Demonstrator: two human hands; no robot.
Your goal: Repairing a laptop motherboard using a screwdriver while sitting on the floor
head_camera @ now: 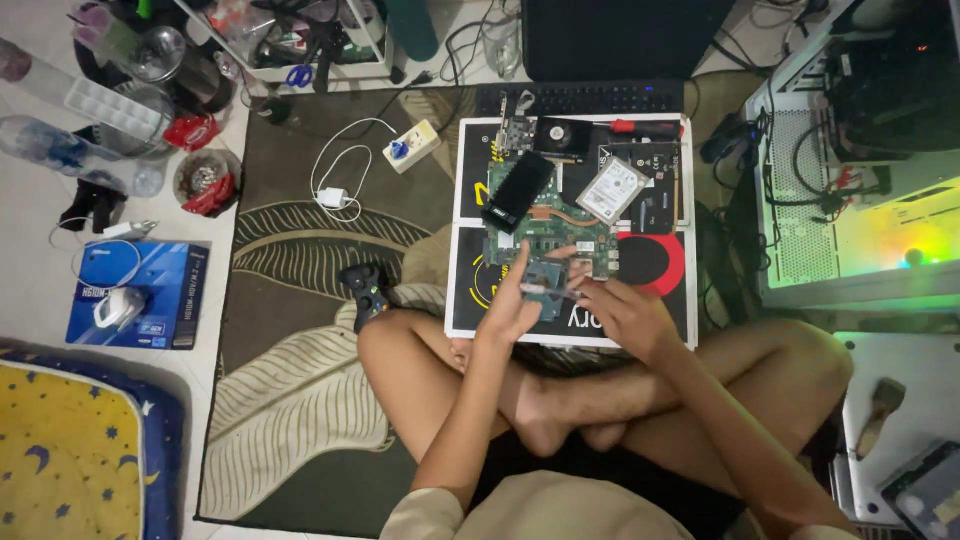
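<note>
The green circuit board [548, 245] lies on the black mat [665, 310] at centre frame. We rest our left hand [510, 305] flat-fingered on its lower edge; our right hand [625, 315] pinches a thin tool [553, 291], barely visible. Above sit a hard drive [611, 188] and red-handled screwdriver [645, 127].

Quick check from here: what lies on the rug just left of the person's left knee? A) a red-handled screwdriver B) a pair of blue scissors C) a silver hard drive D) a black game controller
D: the black game controller lies on the patterned rug, beside the person's knee.
</note>
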